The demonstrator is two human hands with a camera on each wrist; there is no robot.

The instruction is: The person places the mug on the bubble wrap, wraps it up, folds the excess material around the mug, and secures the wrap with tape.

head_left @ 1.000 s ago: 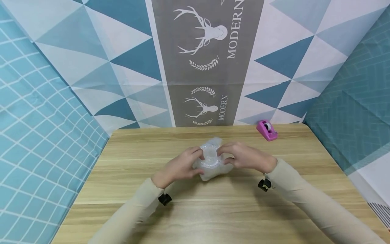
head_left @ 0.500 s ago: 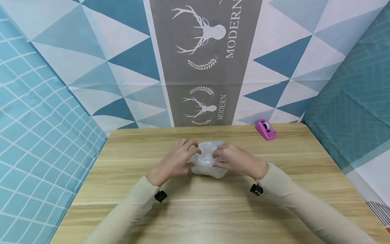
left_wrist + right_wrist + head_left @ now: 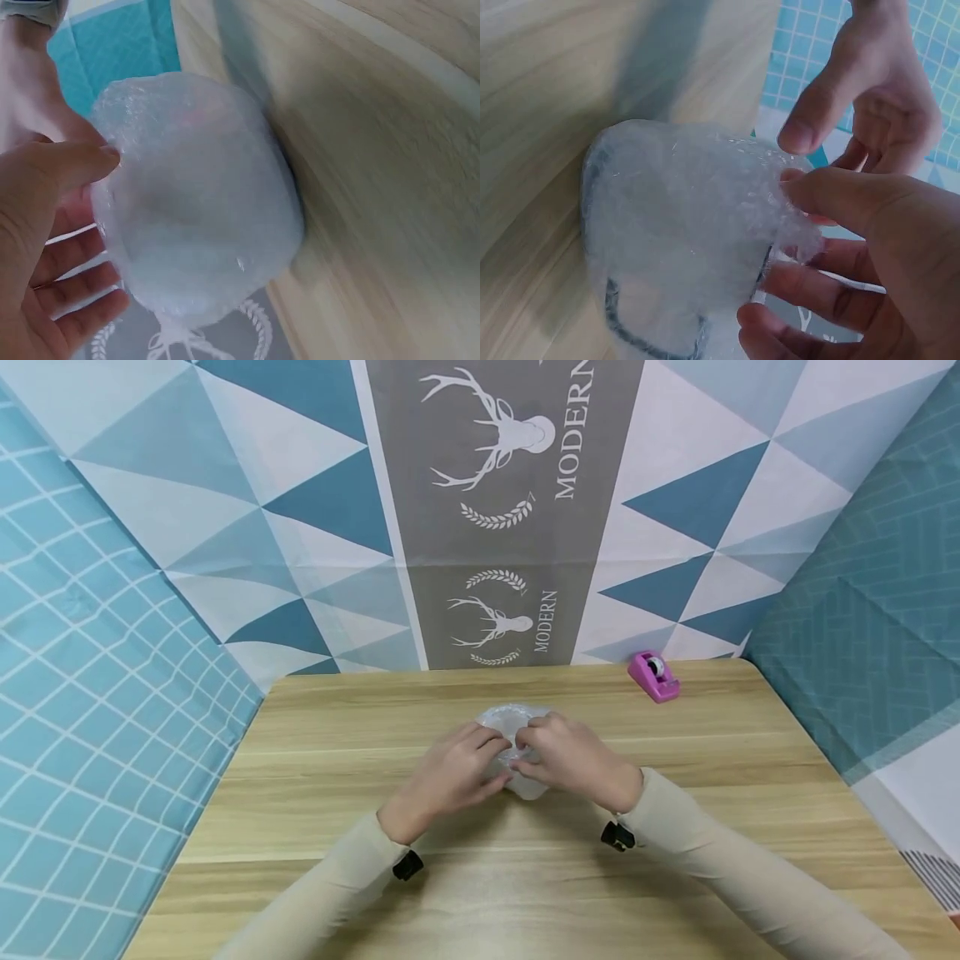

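A rounded bundle in clear, crinkled bubble wrap [image 3: 504, 717] stands on the wooden table between my hands. What lies inside it is blurred by the wrap. My left hand [image 3: 459, 770] grips the loose upper edge of the wrap from the left, thumb nearer me. On the other side my right hand [image 3: 572, 757] pinches the gathered wrap between thumb and fingers. The left wrist view shows the smooth, pale side of the wrapped bundle [image 3: 202, 202]. In the right wrist view, the fingertips of both hands meet close together at the bundle's [image 3: 675, 187] rim.
A pink tape dispenser [image 3: 656, 677] sits at the back right of the wooden table [image 3: 360, 727]. Behind the table hangs a patterned cloth [image 3: 300, 527], with blue cloths on the left and right sides.
Both hands have come closer together over the top of the bundle, covering more of its round opening. The bundle first shifted slightly left and its wrap looks more gathered.
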